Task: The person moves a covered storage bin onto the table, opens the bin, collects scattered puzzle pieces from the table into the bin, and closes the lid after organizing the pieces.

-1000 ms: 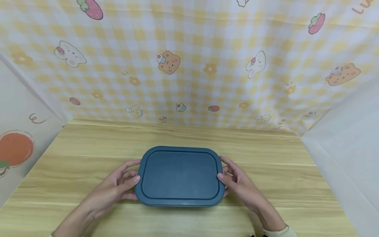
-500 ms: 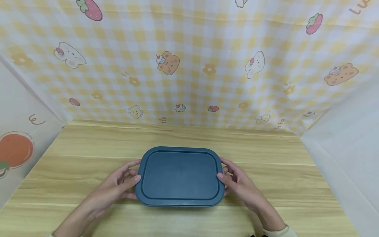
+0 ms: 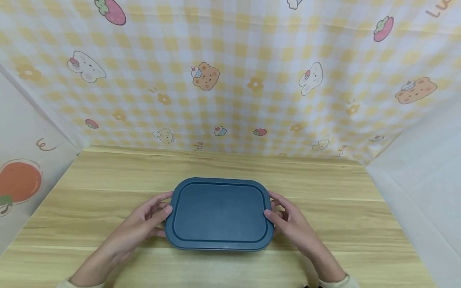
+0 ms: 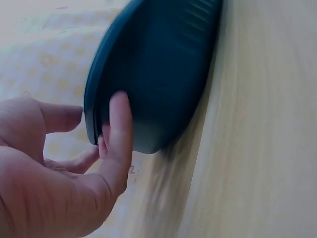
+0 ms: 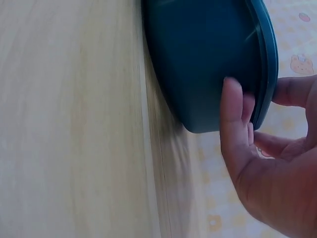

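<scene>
A dark blue rectangular food container with a flat lid (image 3: 221, 212) and rounded corners lies level between my two hands. My left hand (image 3: 140, 226) holds its left end, thumb on the lid's rim and fingers below it along the side wall. At the other end my right hand (image 3: 293, 226) grips in the same way, thumb tip on the rim. Both wrist views show the deep, smooth wall of the container (image 4: 153, 74) under the overhanging lid edge. Its underside is at or very close to the wooden table. What is inside stays hidden by the lid.
The wooden tabletop (image 3: 108, 180) extends around the container on all sides. Behind it hangs a yellow checked cloth (image 3: 234, 80) with cartoon prints. Pale side panels close in at the left (image 3: 32, 120) and right (image 3: 425, 180).
My left thumb and fingers have shifted slightly inward and up along the container's left end. The container and my right hand stay practically in place.
</scene>
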A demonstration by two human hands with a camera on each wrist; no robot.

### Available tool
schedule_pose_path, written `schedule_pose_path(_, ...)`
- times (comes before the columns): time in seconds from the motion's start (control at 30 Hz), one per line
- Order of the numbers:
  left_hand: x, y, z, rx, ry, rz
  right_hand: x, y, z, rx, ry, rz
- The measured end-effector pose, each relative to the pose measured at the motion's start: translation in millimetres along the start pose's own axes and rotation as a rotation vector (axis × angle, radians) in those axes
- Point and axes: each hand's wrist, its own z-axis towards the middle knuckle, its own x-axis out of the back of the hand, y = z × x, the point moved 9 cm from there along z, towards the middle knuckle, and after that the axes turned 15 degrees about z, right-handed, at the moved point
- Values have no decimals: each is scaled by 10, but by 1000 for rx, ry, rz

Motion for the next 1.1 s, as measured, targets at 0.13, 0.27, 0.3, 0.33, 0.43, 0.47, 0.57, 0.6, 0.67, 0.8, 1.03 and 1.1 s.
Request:
schedule_pose_path(0.13,45,37,110,5,55,78,16,29,55,-9,87,-30)
schedule_pose_path(0.27,76,75,216,-28,77,122,20,37,104,4,139,-35)
schedule_pose_path(0.3,84,73,233,-26,78,122,19,33,110,11,144,-34)
schedule_pose_path(0.33,89,71,245,-24,79,119,18,32,113,15,147,-33)
schedule_pose_path(0.43,94,60,268,-20,73,98,9,21,116,32,142,-26)
schedule_pose_path(0.47,91,63,273,-24,69,90,6,9,115,43,140,-26)
schedule_pose_path(0.57,82,67,288,-38,61,80,-2,-13,110,67,131,-19)
schedule_pose_path(0.6,78,74,291,-46,58,80,-6,-18,109,74,127,-17)
schedule_pose_path(0.67,72,77,295,-53,56,77,-10,-15,106,76,124,-9)
schedule_pose_path(0.8,80,100,281,-73,93,77,-25,-4,102,80,123,0)
schedule_pose_path(1.03,86,455,106,-331,423,517,-180,-253,-31,374,187,-392)
schedule_pose_path(1.1,33,548,44,-388,490,639,-264,-341,-90,474,220,-547)
